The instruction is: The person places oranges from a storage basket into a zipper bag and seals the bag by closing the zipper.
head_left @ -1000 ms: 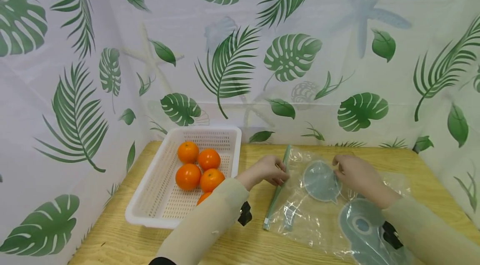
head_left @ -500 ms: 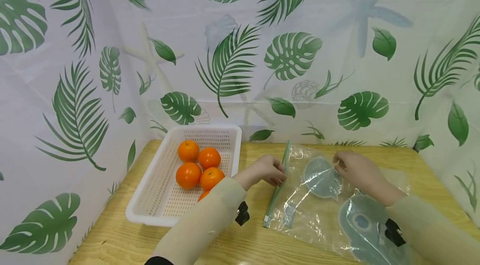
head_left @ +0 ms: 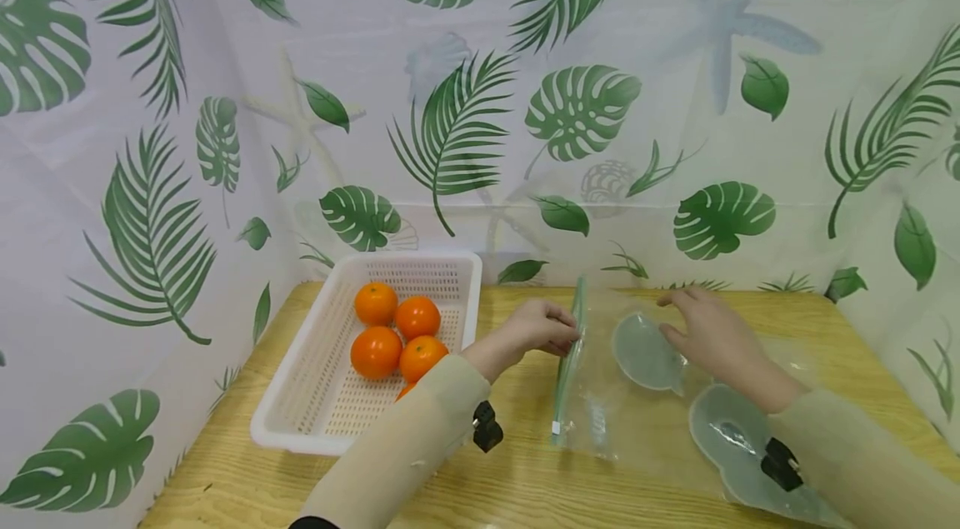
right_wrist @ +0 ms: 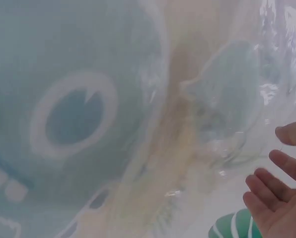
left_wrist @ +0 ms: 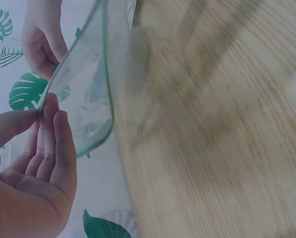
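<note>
A clear zip bag (head_left: pixel 637 429) printed with pale blue cartoon shapes lies tilted over the table, its green zip edge (head_left: pixel 570 371) to the left. My left hand (head_left: pixel 536 327) pinches that edge between thumb and fingers; the left wrist view shows the bag's mouth (left_wrist: pixel 110 94) parted into a loop. Over the bag's far side hovers my right hand (head_left: pixel 716 337), thumb and fingers spread with nothing between them. In the right wrist view its fingers (right_wrist: pixel 269 191) stand apart from the plastic. A small white slider (head_left: pixel 556 427) sits at the near end of the zip.
Left of the bag stands a white perforated basket (head_left: pixel 300 396) with several oranges (head_left: pixel 377 352) in it; my left forearm partly covers one. A leaf-patterned cloth (head_left: pixel 465 137) hangs behind the wooden table (head_left: pixel 480 487).
My right hand has let go of the bag and its fingers have spread. The zip edge has lifted and shifted slightly right, with my left hand still pinching it.
</note>
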The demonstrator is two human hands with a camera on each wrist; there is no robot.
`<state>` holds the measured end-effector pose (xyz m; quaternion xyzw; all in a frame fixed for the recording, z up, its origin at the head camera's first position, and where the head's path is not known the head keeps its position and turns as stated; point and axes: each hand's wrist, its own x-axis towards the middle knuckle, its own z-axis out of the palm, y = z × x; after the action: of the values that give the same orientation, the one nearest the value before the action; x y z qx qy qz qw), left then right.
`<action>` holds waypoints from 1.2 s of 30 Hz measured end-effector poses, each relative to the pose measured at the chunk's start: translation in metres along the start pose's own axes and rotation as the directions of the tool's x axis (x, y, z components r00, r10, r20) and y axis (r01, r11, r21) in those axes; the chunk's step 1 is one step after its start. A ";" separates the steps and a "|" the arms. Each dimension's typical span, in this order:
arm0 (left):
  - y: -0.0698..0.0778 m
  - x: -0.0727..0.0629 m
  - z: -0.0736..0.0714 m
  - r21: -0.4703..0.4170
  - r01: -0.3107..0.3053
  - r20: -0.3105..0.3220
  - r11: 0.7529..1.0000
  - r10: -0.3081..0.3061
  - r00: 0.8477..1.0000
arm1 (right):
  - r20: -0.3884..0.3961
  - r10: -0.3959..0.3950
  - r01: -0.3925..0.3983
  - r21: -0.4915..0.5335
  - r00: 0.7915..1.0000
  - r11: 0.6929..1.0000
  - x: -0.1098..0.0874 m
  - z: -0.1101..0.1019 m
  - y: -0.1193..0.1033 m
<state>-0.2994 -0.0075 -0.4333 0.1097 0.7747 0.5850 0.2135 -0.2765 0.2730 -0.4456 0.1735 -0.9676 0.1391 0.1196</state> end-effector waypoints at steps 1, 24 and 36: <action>0.001 0.000 0.000 -0.009 -0.001 -0.001 1.000 0.001 1.000 | 0.001 -0.009 0.008 0.014 1.000 1.000 0.000 0.000 -0.004; 0.010 -0.006 0.008 -0.017 -0.056 0.098 0.998 0.057 0.993 | 0.031 -0.083 0.070 0.304 0.996 0.950 -0.002 0.005 -0.073; 0.008 -0.006 0.006 0.001 -0.035 0.107 0.999 0.035 0.994 | 0.013 -0.102 0.093 0.296 0.995 0.951 -0.001 0.004 -0.079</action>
<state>-0.2915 -0.0023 -0.4257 0.1546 0.7610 0.5808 0.2443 -0.2474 0.2005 -0.4317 0.2388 -0.9279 0.2735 0.0853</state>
